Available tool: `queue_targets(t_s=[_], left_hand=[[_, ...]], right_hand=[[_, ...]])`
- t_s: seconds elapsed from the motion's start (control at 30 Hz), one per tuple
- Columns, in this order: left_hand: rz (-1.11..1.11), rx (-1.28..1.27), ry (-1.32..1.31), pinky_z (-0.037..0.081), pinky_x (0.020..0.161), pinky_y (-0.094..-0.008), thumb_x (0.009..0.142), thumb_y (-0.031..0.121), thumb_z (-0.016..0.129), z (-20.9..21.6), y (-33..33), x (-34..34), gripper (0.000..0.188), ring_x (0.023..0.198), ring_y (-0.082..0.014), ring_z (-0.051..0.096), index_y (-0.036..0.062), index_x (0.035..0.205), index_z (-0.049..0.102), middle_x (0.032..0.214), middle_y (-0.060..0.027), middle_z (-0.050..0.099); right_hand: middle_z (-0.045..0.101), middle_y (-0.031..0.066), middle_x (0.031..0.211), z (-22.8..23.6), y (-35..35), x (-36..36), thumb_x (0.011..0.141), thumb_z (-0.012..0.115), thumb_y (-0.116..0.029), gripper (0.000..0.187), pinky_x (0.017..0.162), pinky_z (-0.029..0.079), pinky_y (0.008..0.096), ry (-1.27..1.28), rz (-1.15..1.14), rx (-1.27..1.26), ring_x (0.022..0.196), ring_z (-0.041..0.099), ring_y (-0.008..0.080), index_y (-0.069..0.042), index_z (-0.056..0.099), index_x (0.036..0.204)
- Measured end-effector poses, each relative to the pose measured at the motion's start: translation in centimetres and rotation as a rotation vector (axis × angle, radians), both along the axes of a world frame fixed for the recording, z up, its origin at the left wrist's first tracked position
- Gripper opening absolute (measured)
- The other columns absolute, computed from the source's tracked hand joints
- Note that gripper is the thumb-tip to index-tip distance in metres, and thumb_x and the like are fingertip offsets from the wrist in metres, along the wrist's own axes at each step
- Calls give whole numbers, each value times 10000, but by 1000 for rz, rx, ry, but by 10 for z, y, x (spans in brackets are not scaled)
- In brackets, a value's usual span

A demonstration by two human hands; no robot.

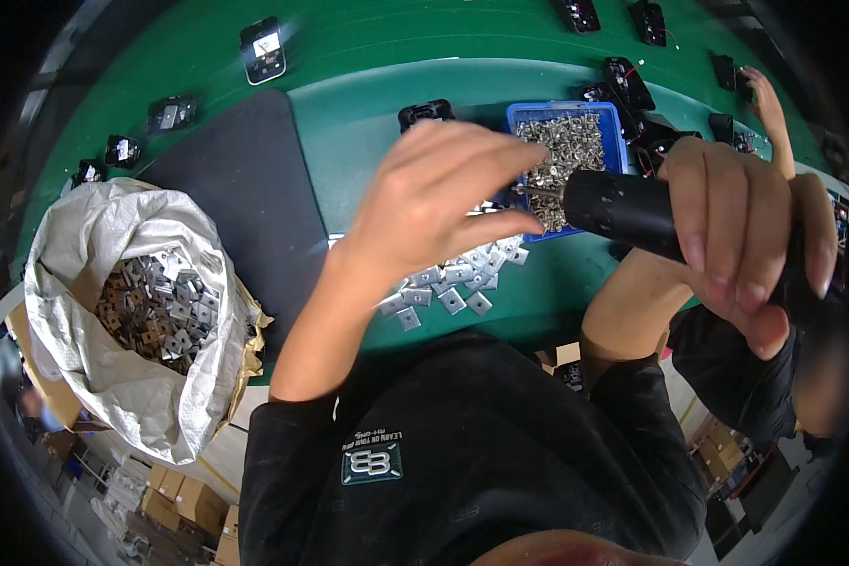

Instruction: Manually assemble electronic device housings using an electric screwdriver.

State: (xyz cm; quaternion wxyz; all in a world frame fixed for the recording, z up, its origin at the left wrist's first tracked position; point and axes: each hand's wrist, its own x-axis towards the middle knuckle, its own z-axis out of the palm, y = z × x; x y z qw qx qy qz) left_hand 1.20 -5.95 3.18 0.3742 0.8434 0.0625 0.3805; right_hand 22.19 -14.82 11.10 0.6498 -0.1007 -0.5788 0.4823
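Observation:
My right hand (740, 222) is wrapped round a black electric screwdriver (623, 209), held nearly level with its bit pointing left. Just left of the bit is my left hand (420, 193), its fingers stretched out and the thumb well apart from them. The bit's end lies between that thumb and the fingertips; whether a screw sits on it is too small to tell. Beneath both is a blue tray (619, 127) full of small screws (561, 141). Loose silver metal plates with holes (453, 300) are spread on the green table below my left hand, which partly covers them.
A white woven sack (66, 274) of metal clips stands at the left, beside a black mat (245, 208). Black housings (264, 52) lie along the far green surface, with one (426, 113) behind my left hand. At the right, another person's hand (767, 99) touches a housing.

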Motion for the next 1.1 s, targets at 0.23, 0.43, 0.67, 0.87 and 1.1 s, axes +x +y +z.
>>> queue_targets(t_s=[0.23, 0.43, 0.67, 0.87, 1.1], left_hand=[[236, -50, 394, 321, 1077, -437, 580, 234, 890, -18, 22, -34, 926, 1280, -334, 469, 86, 1395, 476, 1317, -134, 564], [201, 55, 435, 391, 985, -408, 570, 260, 878, -30, 31, -34, 779, 1150, -305, 537, 94, 1267, 573, 1182, -101, 611], [220, 26, 373, 419, 899, -402, 572, 269, 862, -31, 32, -28, 730, 1015, -300, 554, 81, 1232, 611, 1038, -99, 605], [214, 15, 375, 425, 868, -393, 565, 255, 855, -32, 33, -28, 713, 988, -297, 553, 86, 1218, 625, 1009, -94, 598], [207, 17, 368, 429, 863, -396, 564, 239, 849, -30, 35, -26, 698, 959, -304, 556, 84, 1208, 628, 974, -99, 599]], right_hand=[[537, -67, 854, -18, 10, -40, 845, 674, -192, 400, 793, 384, 311, -107, -462, -129, 747, 493, 97, -222, 529, 1216], [552, 6, 822, -48, 30, -68, 826, 721, -89, 538, 717, 473, 373, 102, -554, -108, 690, 552, 157, -140, 446, 1286], [561, 8, 822, -52, 34, -69, 823, 719, -69, 523, 706, 473, 364, 75, -567, -140, 697, 555, 157, -142, 465, 1275], [553, 23, 800, -51, 37, -69, 816, 697, -27, 407, 693, 485, 370, 28, -518, -134, 670, 545, 162, -133, 464, 1133], [534, 38, 760, -52, 40, -76, 782, 680, 52, 371, 667, 509, 370, -22, -547, -58, 648, 531, 156, -90, 423, 1009]])
